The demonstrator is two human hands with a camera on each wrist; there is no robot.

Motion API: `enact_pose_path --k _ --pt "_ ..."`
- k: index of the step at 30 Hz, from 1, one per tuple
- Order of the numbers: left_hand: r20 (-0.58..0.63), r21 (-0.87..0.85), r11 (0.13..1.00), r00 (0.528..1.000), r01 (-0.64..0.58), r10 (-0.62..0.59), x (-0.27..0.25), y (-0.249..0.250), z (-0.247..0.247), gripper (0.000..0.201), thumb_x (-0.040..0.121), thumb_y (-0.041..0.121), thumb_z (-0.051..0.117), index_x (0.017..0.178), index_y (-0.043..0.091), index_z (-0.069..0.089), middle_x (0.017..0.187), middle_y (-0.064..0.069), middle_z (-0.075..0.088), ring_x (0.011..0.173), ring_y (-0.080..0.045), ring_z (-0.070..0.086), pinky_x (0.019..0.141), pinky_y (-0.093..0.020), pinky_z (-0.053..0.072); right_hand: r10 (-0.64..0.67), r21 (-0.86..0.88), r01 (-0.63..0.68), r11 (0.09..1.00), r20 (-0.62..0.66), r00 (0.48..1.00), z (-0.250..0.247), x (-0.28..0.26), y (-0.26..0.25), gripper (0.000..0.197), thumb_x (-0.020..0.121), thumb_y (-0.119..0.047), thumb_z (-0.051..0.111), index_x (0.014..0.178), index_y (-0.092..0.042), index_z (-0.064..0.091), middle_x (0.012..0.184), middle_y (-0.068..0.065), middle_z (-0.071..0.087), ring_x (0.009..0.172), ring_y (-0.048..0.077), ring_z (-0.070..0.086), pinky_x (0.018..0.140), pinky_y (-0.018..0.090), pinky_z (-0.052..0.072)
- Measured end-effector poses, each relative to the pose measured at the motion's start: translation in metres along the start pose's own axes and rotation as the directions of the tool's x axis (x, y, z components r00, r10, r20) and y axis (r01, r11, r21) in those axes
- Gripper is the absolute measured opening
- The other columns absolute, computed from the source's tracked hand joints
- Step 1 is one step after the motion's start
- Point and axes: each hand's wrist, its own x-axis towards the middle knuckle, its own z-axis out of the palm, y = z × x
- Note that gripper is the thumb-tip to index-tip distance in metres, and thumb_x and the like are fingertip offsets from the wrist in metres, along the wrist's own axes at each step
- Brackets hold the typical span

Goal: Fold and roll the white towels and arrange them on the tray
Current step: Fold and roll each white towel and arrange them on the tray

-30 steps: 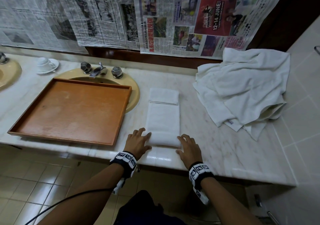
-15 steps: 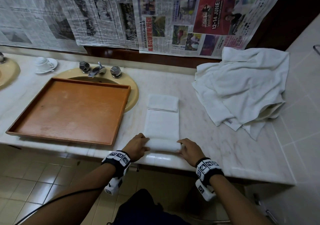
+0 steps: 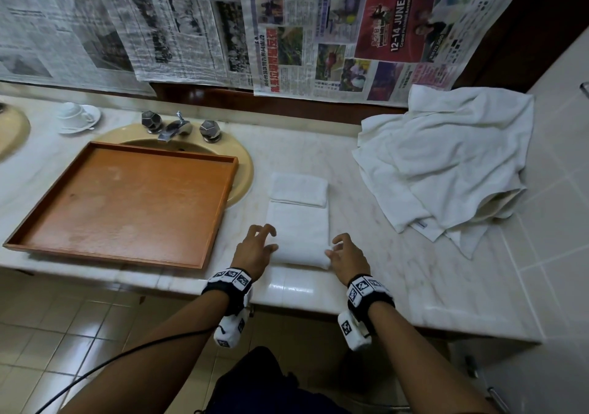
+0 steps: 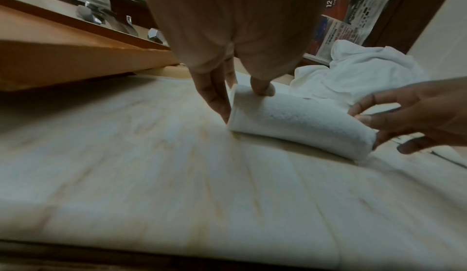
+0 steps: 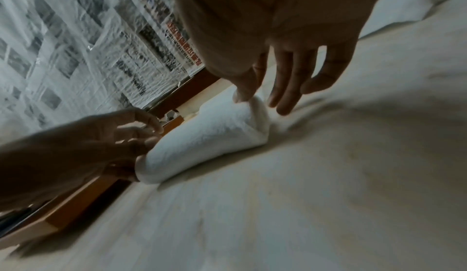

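Note:
A folded white towel (image 3: 298,222) lies lengthwise on the marble counter, its near end wound into a short roll (image 3: 299,256) (image 4: 298,123) (image 5: 209,139). My left hand (image 3: 256,248) (image 4: 241,99) is at the roll's left end, thumb on top, index finger straight down beside it, the other fingers lifted and spread. My right hand (image 3: 345,254) (image 5: 260,101) is at the right end, thumb touching the roll, fingers straight and pointing down at the counter. The empty wooden tray (image 3: 127,203) sits to the left. A heap of loose white towels (image 3: 452,158) lies at the back right.
The tray rests partly over a beige sink (image 3: 243,171) with a chrome faucet (image 3: 173,128). A white cup and saucer (image 3: 76,115) stand at the back left. Newspaper sheets (image 3: 287,31) cover the wall. The counter's front edge (image 3: 287,289) runs just behind my wrists.
The towel's near end has been rolled up away from the counter edge. Both hands moved forward with it, and their fingers have lifted and spread off the cloth.

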Motion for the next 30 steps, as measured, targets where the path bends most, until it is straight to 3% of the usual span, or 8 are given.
enact_pose_path --k 2,5,7,10,13,17,24,30 --pt "-0.04 0.028 0.999 0.999 -0.02 0.021 0.0 0.0 0.003 0.006 0.095 0.028 0.06 0.1 0.03 0.061 0.122 0.008 0.051 0.086 -0.022 0.063 0.07 -0.032 0.041 -0.069 -0.033 0.067 0.997 -0.074 0.995 0.002 -0.004 -0.004 0.009 0.093 -0.028 0.061 0.099 -0.028 0.055 0.104 -0.008 0.057 0.093 0.019 0.059 0.073 0.031 0.041" --pt "-0.078 0.034 0.999 0.996 -0.031 0.034 -0.005 -0.006 0.005 0.013 0.097 0.035 0.057 0.099 0.03 0.069 0.128 0.011 0.051 0.086 -0.021 0.064 0.072 -0.032 0.043 -0.195 -0.041 0.191 0.981 -0.164 0.967 0.005 -0.014 -0.001 0.007 0.096 -0.024 0.057 0.092 -0.027 0.062 0.103 -0.01 0.06 0.091 0.016 0.061 0.07 0.028 0.042" --pt "-0.039 0.074 0.996 0.997 -0.056 0.059 -0.011 -0.01 0.007 0.026 0.099 0.044 0.05 0.112 0.03 0.068 0.142 0.012 0.042 0.085 -0.02 0.065 0.075 -0.034 0.046 -0.275 -0.056 0.269 0.962 -0.189 0.943 0.009 -0.019 0.008 0.013 0.097 -0.029 0.055 0.102 -0.027 0.066 0.112 -0.011 0.063 0.101 0.015 0.061 0.078 0.031 0.049" --pt "0.03 0.13 0.988 0.997 -0.081 0.078 -0.015 -0.015 0.01 0.044 0.093 0.05 0.057 0.131 0.03 0.057 0.149 0.01 0.036 0.095 -0.019 0.065 0.081 -0.036 0.05 -0.304 -0.203 0.284 0.937 -0.072 0.95 0.014 -0.024 0.018 0.042 0.091 -0.046 0.062 0.13 -0.028 0.059 0.139 -0.013 0.052 0.123 0.013 0.051 0.093 0.036 0.049" --pt "0.082 0.242 0.965 0.993 -0.099 0.082 -0.006 -0.016 0.013 0.06 0.085 0.037 0.071 0.14 0.027 0.05 0.148 0.002 0.04 0.118 -0.024 0.055 0.092 -0.038 0.047 -0.283 -0.269 0.272 0.924 -0.001 0.959 0.013 -0.018 0.016 0.059 0.085 -0.032 0.072 0.14 -0.027 0.05 0.149 -0.011 0.043 0.13 0.013 0.045 0.098 0.034 0.045" --pt "0.084 0.284 0.952 0.992 -0.117 0.097 0.004 -0.01 0.011 0.055 0.084 0.029 0.073 0.136 0.021 0.055 0.137 -0.002 0.048 0.115 -0.028 0.052 0.091 -0.038 0.043 -0.255 -0.193 0.25 0.949 -0.001 0.967 0.009 -0.004 0.005 0.055 0.082 -0.018 0.074 0.134 -0.017 0.057 0.141 -0.002 0.053 0.123 0.018 0.053 0.101 0.03 0.042" --pt "0.178 0.034 0.99 0.976 -0.134 0.126 -0.013 -0.033 0.009 0.055 0.086 0.035 0.072 0.136 0.019 0.056 0.126 0.001 0.052 0.112 -0.02 0.05 0.099 -0.032 0.041 -0.23 -0.131 0.253 0.959 0.168 0.959 -0.001 -0.009 0.015 0.046 0.085 -0.03 0.073 0.127 -0.019 0.059 0.113 -0.003 0.059 0.102 0.017 0.057 0.092 0.028 0.044" --pt "0.221 -0.208 0.978 0.975 0.024 0.023 -0.011 -0.039 -0.002 0.048 0.079 0.035 0.079 0.121 0.033 0.056 0.112 0.007 0.06 0.097 -0.017 0.062 0.088 -0.034 0.052 -0.232 -0.015 0.242 0.97 0.227 0.946 -0.007 -0.004 0.02 0.034 0.09 -0.032 0.066 0.123 -0.023 0.064 0.107 -0.004 0.065 0.093 0.013 0.058 0.083 0.026 0.042"
